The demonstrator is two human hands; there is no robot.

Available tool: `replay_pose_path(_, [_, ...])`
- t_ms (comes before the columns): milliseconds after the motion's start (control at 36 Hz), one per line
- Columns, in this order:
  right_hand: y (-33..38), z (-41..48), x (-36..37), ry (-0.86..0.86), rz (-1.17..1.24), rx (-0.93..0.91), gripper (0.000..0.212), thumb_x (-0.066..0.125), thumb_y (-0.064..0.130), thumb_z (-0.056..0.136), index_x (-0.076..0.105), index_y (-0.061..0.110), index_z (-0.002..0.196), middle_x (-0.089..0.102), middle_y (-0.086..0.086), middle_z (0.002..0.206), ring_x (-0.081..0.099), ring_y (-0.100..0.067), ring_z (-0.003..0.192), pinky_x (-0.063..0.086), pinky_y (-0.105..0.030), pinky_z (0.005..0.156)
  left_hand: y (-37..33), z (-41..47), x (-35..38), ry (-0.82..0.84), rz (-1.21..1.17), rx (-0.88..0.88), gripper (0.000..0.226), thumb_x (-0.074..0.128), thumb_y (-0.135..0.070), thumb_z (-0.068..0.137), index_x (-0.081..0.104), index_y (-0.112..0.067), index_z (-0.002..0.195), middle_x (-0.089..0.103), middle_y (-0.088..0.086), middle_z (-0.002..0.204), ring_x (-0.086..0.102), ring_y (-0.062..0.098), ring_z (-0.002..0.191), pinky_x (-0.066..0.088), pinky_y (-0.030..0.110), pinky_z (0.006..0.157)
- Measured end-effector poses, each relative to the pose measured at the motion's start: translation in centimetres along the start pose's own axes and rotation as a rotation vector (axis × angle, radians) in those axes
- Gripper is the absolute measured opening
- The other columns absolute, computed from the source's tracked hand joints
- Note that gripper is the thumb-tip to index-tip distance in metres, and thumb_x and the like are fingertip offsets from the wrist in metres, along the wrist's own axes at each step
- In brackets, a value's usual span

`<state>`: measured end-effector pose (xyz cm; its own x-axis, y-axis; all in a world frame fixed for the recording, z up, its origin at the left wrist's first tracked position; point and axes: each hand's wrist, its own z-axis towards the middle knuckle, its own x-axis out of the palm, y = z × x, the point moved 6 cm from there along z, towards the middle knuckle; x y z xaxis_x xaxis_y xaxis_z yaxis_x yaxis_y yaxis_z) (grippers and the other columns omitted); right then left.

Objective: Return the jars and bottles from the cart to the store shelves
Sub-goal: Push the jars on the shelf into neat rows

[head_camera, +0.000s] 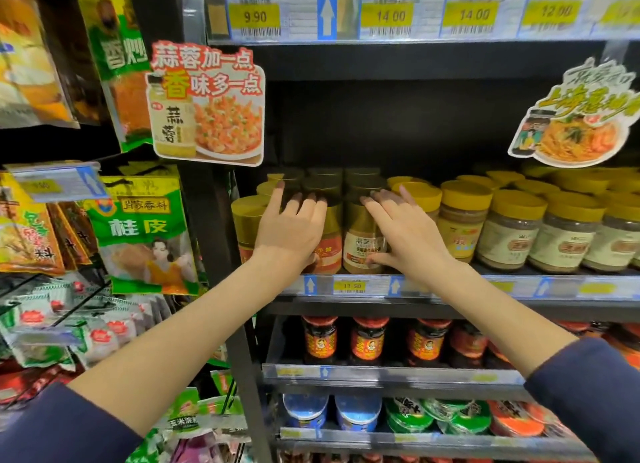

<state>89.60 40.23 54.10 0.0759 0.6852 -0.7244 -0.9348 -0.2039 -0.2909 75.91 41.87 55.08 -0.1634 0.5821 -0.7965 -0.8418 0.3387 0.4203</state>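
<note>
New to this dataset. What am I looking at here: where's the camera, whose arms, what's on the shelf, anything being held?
No robot here. One wide-angle camera sits on a person's head, looking forward and down, so the two bare arms with dark sleeves are the wearer's own.

The scene is a store shelf with price tags along its edge. On it stand rows of jars: gold-lidded ones at the left, yellow-lidded ones to the right. The shelf below holds dark jars with red labels.

The left hand lies over one gold-lidded jar, fingers spread across its lid. The right hand is wrapped around the neighbouring jar, thumb low on its label. Both jars rest on the shelf, so this looks like setting or straightening them, not carrying. Spice packets hang at the left. No cart is in view.
</note>
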Motion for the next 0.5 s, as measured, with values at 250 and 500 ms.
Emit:
replay_pose_path(250, [0.1,0.16,0.11,0.035,-0.058,-0.019,0.099,0.093,0.038,0.037,0.055,0.0,0.12,0.064,-0.021,0.114,0.061,-0.037,0.109,0.035,-0.051,0.103,0.01,0.19,0.11,0.004,-0.013,-0.01,0.081,0.066,-0.039,0.081,0.023,-0.009,0.143,0.04,0.01,0.146,0.036,0.027,0.136,0.003,0.046,0.116])
replay_pose_path(500, [-0.39,-0.39,-0.61,0.14,-0.083,-0.001,0.093,0.076,0.046,0.068,0.033,0.009,0.142,0.045,-0.016,0.142,0.041,-0.032,0.133,0.023,-0.05,0.112,0.29,-0.2,-0.39,-0.008,-0.05,0.037,0.086,0.054,-0.054,0.084,0.011,-0.013,0.148,0.026,0.005,0.154,0.023,0.024,0.142,0.003,0.047,0.116])
